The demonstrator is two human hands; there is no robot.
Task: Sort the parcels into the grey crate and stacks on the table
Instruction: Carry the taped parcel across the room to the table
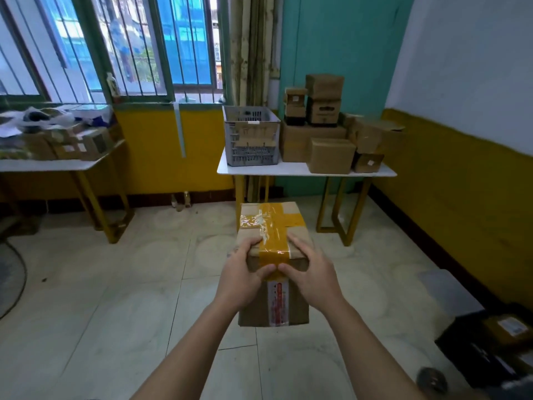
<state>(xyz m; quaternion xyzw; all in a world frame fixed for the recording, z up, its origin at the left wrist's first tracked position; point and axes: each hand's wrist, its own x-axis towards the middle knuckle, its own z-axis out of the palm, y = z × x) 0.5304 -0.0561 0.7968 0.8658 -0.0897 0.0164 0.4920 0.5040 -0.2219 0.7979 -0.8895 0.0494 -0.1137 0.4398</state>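
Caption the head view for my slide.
Left hand and right hand hold a taped parcel, facing the grey crate.

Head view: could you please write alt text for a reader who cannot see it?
The left hand and right hand hold a taped parcel in the air before a white table. On it stand a grey crate and, to its right, stacks of cardboard boxes.

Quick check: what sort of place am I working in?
Likely a makeshift parcel-sorting room: stacked parcels beside a grey crate on a white table, more boxes on a second table, and a taped parcel being carried.
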